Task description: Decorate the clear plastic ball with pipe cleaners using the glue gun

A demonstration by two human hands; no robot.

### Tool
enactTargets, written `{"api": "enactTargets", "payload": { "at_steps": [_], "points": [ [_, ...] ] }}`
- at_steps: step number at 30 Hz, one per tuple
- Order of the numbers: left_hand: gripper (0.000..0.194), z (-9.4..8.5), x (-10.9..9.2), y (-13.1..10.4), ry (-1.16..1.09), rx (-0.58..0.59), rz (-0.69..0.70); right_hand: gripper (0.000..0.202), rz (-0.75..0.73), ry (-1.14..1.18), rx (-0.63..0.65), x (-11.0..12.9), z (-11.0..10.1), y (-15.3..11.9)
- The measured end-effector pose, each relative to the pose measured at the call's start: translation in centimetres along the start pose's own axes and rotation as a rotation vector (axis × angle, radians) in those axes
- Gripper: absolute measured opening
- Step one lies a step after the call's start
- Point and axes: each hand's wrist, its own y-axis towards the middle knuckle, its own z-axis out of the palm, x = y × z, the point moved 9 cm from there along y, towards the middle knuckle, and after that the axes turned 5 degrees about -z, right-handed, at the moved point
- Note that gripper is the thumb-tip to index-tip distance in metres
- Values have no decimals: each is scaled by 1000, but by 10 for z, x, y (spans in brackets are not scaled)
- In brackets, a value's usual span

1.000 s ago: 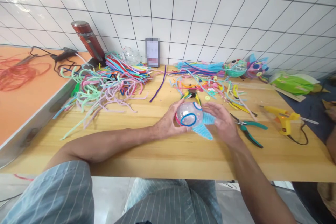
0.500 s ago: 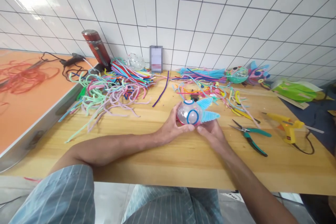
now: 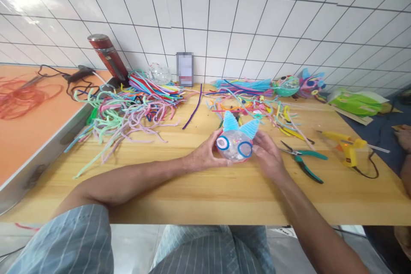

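Between my two hands is a clear plastic ball [image 3: 233,142] decorated as an animal head. Two pointed light-blue pipe-cleaner ears [image 3: 249,128] rise from its top, and two dark-blue rings [image 3: 245,149] sit on its front like eyes. The left ring has a white and pink disc inside it; the right one shows no such disc. My left hand [image 3: 207,153] is closed round the ball's left side, thumb along the bottom. From the right, my right hand [image 3: 267,154] grips it, thumb near the right ring. Some of the fingers are hidden behind the ball.
Pipe cleaners [image 3: 128,111] are heaped at left, with more [image 3: 244,87] at the back. Pliers [image 3: 305,158] and a yellow glue gun [image 3: 348,147] lie at right. A red thermos [image 3: 109,58] and a phone [image 3: 185,69] stand by the wall. Another person's hand [image 3: 403,137] shows at far right.
The ball has been turned so that its ears, which pointed right, now point up and both rings face me. My right hand has moved up along its right side.
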Motion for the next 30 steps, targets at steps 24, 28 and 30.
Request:
{"api": "enactTargets", "payload": {
  "at_steps": [24,28,30],
  "points": [
    [117,-11,3,-5,180,-149,33,27,-438,-670,44,59,15,-14],
    [116,-12,3,-6,205,-154,26,25,-488,-645,52,62,18,-16],
    [115,-11,1,-7,224,-162,34,26,-498,-639,58,62,18,-17]
  ]
}}
